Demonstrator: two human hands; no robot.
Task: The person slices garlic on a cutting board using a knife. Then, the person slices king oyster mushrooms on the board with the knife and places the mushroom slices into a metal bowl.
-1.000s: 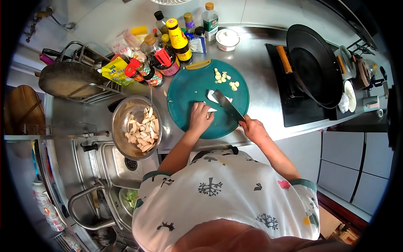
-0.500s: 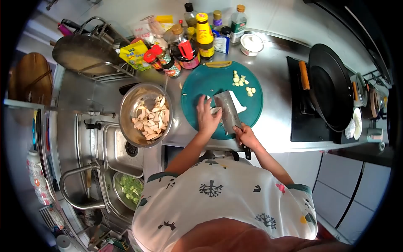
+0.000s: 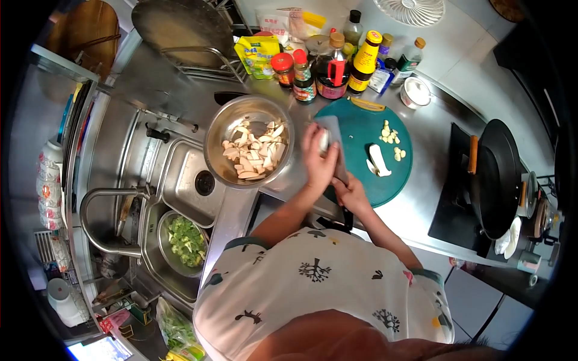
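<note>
My right hand point(image 3: 351, 194) is wrapped around the handle of a cleaver point(image 3: 337, 141), whose blade is raised over the left edge of the green cutting board point(image 3: 394, 188). Pale mushroom slices point(image 3: 324, 141) are pressed against the blade by my left hand point(image 3: 318, 161), whose fingers partly hide them. On the board lie a larger piece of white mushroom point(image 3: 379, 161) with a thin slice beside it, and small cut garlic pieces point(image 3: 389, 133) farther back. Just left of my hands stands a steel bowl point(image 3: 216, 157) holding many mushroom slices point(image 3: 256, 150).
Sauce bottles point(image 3: 365, 63) and jars line the back, near a white tub point(image 3: 416, 92). A wok point(image 3: 497, 180) sits on the stove at right. On the left is a sink point(image 3: 183, 171), with a bowl of chopped greens point(image 3: 185, 242) in its nearer basin.
The view has swung left. My hands have lifted the cleaver from the middle of the board toward its left edge, near the bowl, with slices now held against the blade.
</note>
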